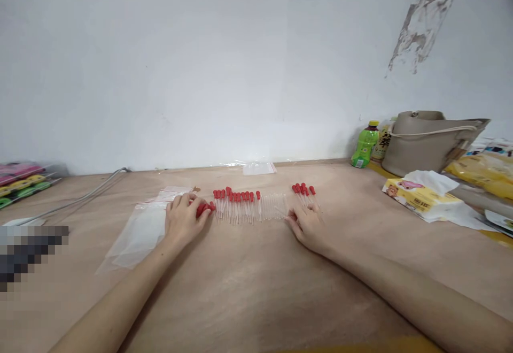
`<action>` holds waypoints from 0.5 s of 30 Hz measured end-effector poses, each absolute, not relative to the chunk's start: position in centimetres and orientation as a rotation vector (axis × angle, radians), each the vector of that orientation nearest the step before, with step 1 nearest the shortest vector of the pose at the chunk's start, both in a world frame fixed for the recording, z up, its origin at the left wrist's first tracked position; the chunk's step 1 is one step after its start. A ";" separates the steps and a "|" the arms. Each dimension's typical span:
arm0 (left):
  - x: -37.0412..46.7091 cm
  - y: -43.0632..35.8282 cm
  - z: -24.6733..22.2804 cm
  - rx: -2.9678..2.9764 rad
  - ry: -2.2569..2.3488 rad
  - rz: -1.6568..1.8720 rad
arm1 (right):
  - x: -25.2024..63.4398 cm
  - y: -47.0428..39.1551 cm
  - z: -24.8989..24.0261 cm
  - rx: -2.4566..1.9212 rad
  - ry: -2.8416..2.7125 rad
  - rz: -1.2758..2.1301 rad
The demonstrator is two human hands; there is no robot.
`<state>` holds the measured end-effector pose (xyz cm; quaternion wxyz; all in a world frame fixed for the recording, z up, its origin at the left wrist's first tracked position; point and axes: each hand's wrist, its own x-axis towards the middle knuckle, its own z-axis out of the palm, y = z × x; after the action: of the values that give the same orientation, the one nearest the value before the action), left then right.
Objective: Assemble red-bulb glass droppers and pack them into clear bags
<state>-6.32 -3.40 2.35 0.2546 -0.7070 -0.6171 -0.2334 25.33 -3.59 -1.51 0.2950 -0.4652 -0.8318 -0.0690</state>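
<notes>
My two bare forearms reach across a plywood tabletop (256, 289) toward a row of glass droppers (250, 206) laid side by side, each one's long axis running away from me, red rubber bulbs at the far end and clear tips toward me. My left hand (183, 220) rests at the row's left end, fingers curled around a small cluster of red bulbs (204, 208) that touch the first droppers of the row; the row stretches rightward from that grip. My right hand (306, 225) lies palm down at the row's right end, fingers spread flat and holding nothing, its fingertips touching the near tips of a separate small bunch of droppers (303, 191) whose bulbs point to the wall. Between the two hands the right part of the row looks like bare glass tubes (274, 206) without bulbs, though blur makes that hard to confirm. Just left of my left hand lies a clear zip bag (136, 232), flat; I cannot tell whether anything is in it. A second small clear bag (259, 168) sits farther back by the wall. To the far right are a tissue pack (420, 195), a green drink bottle (365, 145) and a beige handbag (430, 139).
</notes>
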 end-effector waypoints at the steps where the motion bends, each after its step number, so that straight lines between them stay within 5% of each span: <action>1: -6.8 -3.2 2.3 -1.918 -1.679 -0.598 | 25.4 -3.8 -1.8 -1.202 -2.217 -0.183; 15: -7.3 -2.1 0.7 -1.909 -1.717 -0.600 | 25.4 -4.0 -2.6 -1.134 -2.174 -0.118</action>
<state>-7.30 -2.13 0.73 0.2497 -0.7010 -0.6307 -0.2202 25.38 -3.98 -2.56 0.3367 -0.4349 -0.8339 -0.0451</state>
